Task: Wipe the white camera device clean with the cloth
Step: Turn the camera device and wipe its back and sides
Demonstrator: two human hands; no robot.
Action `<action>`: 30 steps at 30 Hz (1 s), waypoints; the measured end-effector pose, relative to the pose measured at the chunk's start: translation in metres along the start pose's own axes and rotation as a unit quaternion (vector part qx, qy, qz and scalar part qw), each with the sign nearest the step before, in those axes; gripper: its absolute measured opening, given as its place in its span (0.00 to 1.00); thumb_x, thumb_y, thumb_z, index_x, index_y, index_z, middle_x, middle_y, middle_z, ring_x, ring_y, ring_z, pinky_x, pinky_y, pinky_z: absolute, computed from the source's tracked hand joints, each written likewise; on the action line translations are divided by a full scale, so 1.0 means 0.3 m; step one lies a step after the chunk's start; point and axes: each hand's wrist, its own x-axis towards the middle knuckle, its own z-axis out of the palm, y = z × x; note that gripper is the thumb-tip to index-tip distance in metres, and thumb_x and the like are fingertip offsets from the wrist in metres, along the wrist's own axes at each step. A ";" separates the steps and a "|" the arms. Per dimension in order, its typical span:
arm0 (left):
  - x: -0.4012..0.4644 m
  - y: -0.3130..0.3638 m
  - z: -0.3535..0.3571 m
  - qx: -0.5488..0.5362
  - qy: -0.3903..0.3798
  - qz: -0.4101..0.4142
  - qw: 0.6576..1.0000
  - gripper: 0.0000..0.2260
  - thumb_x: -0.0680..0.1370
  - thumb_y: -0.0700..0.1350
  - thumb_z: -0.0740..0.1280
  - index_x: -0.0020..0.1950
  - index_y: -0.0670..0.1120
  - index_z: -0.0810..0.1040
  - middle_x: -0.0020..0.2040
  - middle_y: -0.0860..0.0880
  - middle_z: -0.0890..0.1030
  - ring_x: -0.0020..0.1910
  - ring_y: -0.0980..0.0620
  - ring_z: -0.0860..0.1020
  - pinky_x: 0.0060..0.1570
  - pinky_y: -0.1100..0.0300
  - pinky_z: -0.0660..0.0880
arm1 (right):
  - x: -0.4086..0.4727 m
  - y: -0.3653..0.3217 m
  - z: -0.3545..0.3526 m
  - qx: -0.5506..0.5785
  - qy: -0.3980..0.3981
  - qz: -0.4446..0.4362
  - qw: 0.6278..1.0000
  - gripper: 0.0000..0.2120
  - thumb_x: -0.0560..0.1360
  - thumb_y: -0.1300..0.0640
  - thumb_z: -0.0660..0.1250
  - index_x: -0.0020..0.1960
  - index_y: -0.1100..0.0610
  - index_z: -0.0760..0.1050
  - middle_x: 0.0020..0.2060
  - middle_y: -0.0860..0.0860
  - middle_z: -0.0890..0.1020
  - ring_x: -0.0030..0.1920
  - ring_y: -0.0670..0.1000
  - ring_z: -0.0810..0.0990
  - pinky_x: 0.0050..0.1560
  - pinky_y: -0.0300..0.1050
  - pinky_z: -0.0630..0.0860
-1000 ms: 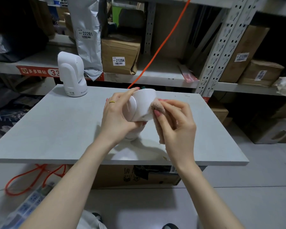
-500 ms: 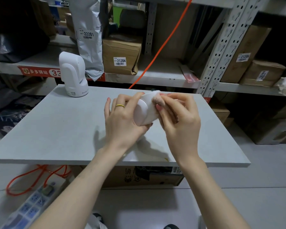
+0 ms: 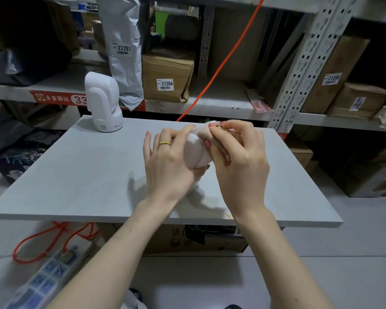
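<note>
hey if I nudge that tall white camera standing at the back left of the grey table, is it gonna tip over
The tall white plastic camera probably tips more easily than it slides: it stands upright, taller than its round base is wide. Its smooth shell looks slippery to pinch. It is likely light, but the view cannot confirm that.

We see a plain pale grey desk (image 3: 80, 175). Held over its middle is a white camera (image 3: 195, 152), glossy and unpatterned, with a fuzzy pinkish-beige cloth (image 3: 206, 133) pressed against it. The left hand (image 3: 167, 166) wears a gold ring (image 3: 164, 143), and both hands have pink-red nails. At the desk's far left corner stands a second white camera (image 3: 103, 101). Behind the desk an orange cable (image 3: 221, 63) runs up past brown boxes (image 3: 167, 74) with white labels in black numbers. Below the desk's left edge lies a white-and-blue power strip (image 3: 47, 277).
</note>
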 end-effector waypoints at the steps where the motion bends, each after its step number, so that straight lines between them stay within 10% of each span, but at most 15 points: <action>1: 0.005 -0.001 -0.005 -0.012 -0.001 -0.024 1.000 0.34 0.61 0.52 0.79 0.65 0.49 0.75 0.50 0.46 0.76 0.53 0.43 0.76 0.71 0.42 0.59 | -0.009 0.000 0.001 -0.001 -0.008 -0.010 1.000 0.06 0.77 0.53 0.69 0.51 0.52 0.82 0.50 0.50 0.81 0.50 0.54 0.78 0.30 0.46 0.76; 13: -0.020 0.032 0.015 0.015 -0.012 0.041 0.999 0.24 0.64 0.50 0.71 0.58 0.44 0.76 0.49 0.46 0.75 0.50 0.44 0.76 0.72 0.41 0.57 | 0.031 -0.039 0.020 -0.028 0.028 0.026 0.999 0.08 0.77 0.53 0.65 0.49 0.52 0.83 0.49 0.51 0.81 0.51 0.53 0.74 0.32 0.38 0.66; 30: -0.006 -0.005 -0.035 -0.067 -0.017 -0.131 0.989 0.36 0.59 0.66 0.59 0.60 0.47 0.72 0.48 0.49 0.71 0.55 0.40 0.73 0.61 0.48 0.66 | 0.014 -0.066 0.044 -0.009 -0.005 -0.028 1.000 0.06 0.74 0.56 0.69 0.50 0.53 0.83 0.51 0.52 0.81 0.52 0.52 0.72 0.31 0.40 0.69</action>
